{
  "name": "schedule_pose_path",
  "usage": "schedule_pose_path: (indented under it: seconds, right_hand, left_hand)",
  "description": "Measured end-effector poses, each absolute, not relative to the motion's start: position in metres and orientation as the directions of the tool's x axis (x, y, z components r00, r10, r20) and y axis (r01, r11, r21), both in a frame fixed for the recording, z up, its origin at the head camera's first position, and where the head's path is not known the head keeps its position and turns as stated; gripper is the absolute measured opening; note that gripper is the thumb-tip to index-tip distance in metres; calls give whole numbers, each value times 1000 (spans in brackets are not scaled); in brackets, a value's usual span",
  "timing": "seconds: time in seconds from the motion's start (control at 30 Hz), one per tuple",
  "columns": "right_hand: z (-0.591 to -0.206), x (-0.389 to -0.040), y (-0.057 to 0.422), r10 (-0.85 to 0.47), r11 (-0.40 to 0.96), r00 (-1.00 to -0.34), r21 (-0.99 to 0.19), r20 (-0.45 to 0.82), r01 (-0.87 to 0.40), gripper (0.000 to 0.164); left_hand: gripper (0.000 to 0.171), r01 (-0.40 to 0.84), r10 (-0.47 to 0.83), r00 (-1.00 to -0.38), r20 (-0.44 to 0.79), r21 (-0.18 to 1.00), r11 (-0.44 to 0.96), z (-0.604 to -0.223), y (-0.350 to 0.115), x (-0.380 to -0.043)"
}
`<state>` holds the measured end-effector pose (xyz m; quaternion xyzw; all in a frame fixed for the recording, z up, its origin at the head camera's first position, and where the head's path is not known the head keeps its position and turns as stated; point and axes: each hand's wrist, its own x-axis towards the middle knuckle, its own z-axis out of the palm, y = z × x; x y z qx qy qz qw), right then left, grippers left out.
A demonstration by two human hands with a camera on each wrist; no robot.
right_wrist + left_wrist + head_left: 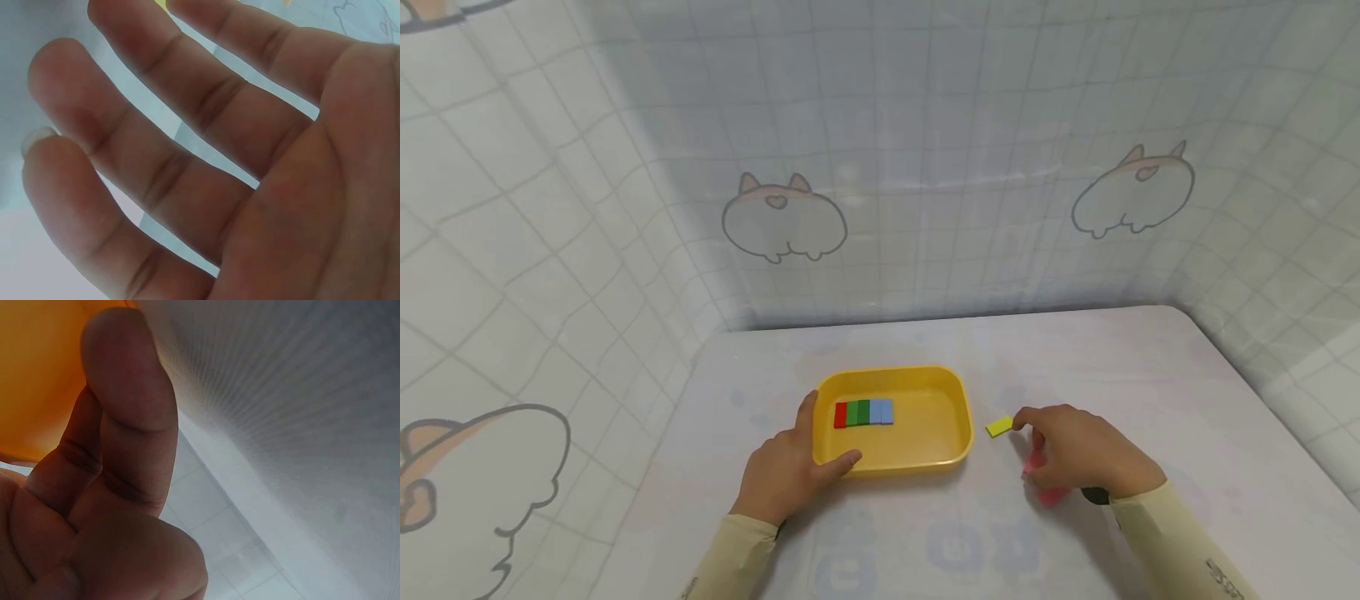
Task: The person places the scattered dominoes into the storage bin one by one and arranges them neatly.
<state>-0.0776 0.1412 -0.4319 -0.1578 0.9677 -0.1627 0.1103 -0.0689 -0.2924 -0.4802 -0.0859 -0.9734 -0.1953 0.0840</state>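
Left hand at the yellow tray, right hand at a small yellow-green piece

The left hand [786,475] holds the near left corner of a shallow yellow tray with rounded corners [928,429]; its forefinger lies along the left side and its thumb crosses the near rim. Inside the tray, toward the left, five flat pieces form one row: a red piece [840,415], two green pieces [858,412] and two light blue pieces [882,412].

The right hand [1078,450] is to the right of the tray, its fingers loosely bent. One fingertip seems to touch a flat yellow-green rectangular piece [998,427], which is just outside the tray; the thumb stays apart from it. Under this hand there is something flat and pinkish-red [1052,497], partly covered; how many pieces, I cannot tell. All this is on a whitish table [1075,350].
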Motion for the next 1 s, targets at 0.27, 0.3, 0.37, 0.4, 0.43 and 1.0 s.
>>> schedule_pose_path:
  seconds: [0.27, 0.3, 0.37, 0.4, 0.43, 1.0]
  right_hand:
    - [-424, -83, 135, -360, 891, -917, -354, -173, -283, 50]
    - [-423, -85, 135, -363, 892, -917, -346, -165, -291, 49]
    - [-420, -88, 134, -382, 884, -915, -341, -131, -320, 47]
    - [-418, -90, 133, -392, 878, -913, -341, -112, -335, 46]
    - [-417, -92, 132, -407, 869, -909, -345, -88, -355, 44]
    - [-394, -127, 100, -467, 837, -884, -308, 30, -453, 40]
  left_hand:
    - [126, 199, 135, -972, 194, 363, 910, -479, -292, -69]
    - [126, 197, 133, -972, 193, 363, 911, -480, -292, -69]
    - [126, 195, 131, -972, 193, 365, 911, -480, -292, -69]
    - [126, 195, 130, -972, 195, 364, 911, -480, -292, -69]
    - [126, 195, 130, -972, 197, 362, 911, -481, -292, -69]
    - [126, 208, 137, -968, 212, 359, 910, -481, -292, -69]
